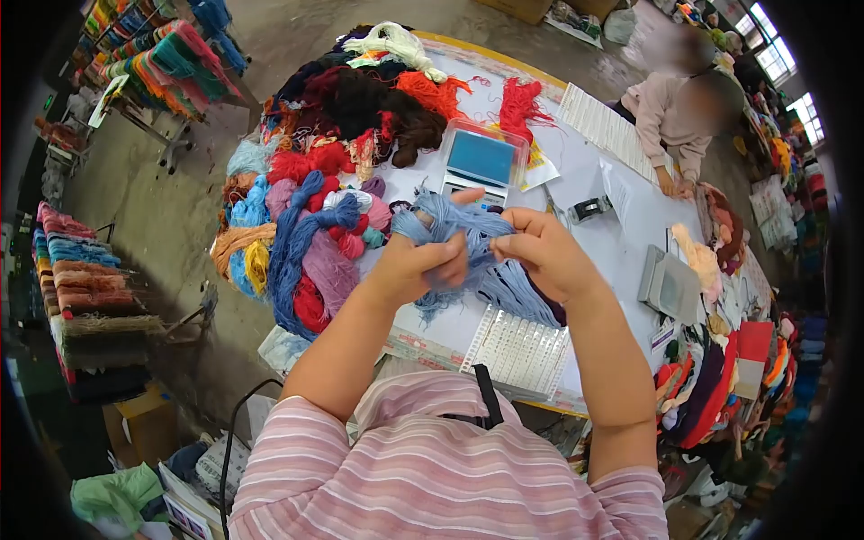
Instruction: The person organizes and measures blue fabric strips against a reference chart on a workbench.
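Note:
A loose skein of light blue yarn [461,221] is held up between my two hands over the table. My left hand [416,263] is closed around its left side, with the fingers slightly blurred. At the other side, my right hand [551,256] pinches strands between thumb and bent forefinger. More light blue yarn [520,292] hangs or lies below my right hand, beside some dark purple yarn. Just beyond the hands is a scale with a blue platform [483,157] in a clear plastic tray, partly covered by the yarn.
Heaped yarn of many colours [315,193] covers the table's left side. Near the front edge lies a white card with rows of holes or labels [517,351]. A black tape dispenser [589,210] and grey box [670,286] stand to the right. Another person [670,117] works across the table.

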Available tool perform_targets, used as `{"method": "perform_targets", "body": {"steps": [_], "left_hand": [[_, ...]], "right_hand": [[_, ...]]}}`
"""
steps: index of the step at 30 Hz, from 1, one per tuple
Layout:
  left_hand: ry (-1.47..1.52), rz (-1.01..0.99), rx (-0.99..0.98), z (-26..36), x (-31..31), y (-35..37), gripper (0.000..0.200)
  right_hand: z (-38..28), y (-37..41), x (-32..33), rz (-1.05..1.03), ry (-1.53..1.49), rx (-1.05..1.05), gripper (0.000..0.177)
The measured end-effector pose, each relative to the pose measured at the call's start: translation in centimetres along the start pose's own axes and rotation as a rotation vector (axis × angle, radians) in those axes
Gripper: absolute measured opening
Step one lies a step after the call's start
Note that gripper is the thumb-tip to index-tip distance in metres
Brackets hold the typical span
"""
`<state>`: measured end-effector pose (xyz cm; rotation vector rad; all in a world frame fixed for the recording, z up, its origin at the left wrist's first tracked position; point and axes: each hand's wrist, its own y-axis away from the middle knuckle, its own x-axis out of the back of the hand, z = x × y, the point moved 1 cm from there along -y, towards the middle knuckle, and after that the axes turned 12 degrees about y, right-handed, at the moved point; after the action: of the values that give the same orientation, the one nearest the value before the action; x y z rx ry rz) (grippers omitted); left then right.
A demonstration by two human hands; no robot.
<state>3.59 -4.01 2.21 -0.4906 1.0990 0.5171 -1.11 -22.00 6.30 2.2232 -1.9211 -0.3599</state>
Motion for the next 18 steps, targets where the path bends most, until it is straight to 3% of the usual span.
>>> {"method": "perform_targets", "body": {"steps": [3,4,6,10,12,14,15,17,18], "left_hand": [[-0.054,0.007,0.463,1.6,1.7,2.0,0.04],[-0.072,-0.062,0.565,2.1,2.1,2.8,0.037],[0.097,-0.151,0.431,3.0,4.8,5.4,0.035],[0.44,0.094,-0.18,7.1,7.3,10.7,0.03],[0.368,0.069,-0.401,9.8,6.7,12.2,0.029],[0.367,0.062,-0.499,12.5,7.1,14.1,0.031],[0.318,0.112,-0.509,13.8,8.2,14.9,0.03],[0.22,0.177,-0.523,15.4,9.7,15.5,0.033],[0.221,0.178,-0.521,15.3,9.2,14.6,0.033]], "right_hand": [[-0.2,0.3,3.1,-0.081,-0.264,-0.024,0.013],[0.8,0.0,5.7,-0.147,-0.407,0.099,0.013],[1.8,0.6,11.0,0.165,-0.685,0.119,0.014],[7.6,5.1,24.4,0.564,-0.907,0.293,0.016],[9.9,8.8,30.0,0.861,-0.92,0.29,0.015],[10.5,12.4,32.8,1.061,-0.996,0.259,0.016],[10.5,13.7,34.0,1.068,-0.993,0.261,0.016],[10.4,15.3,35.4,1.026,-0.81,0.249,0.017],[9.1,15.1,34.0,1.11,-0.552,0.179,0.018]]}}
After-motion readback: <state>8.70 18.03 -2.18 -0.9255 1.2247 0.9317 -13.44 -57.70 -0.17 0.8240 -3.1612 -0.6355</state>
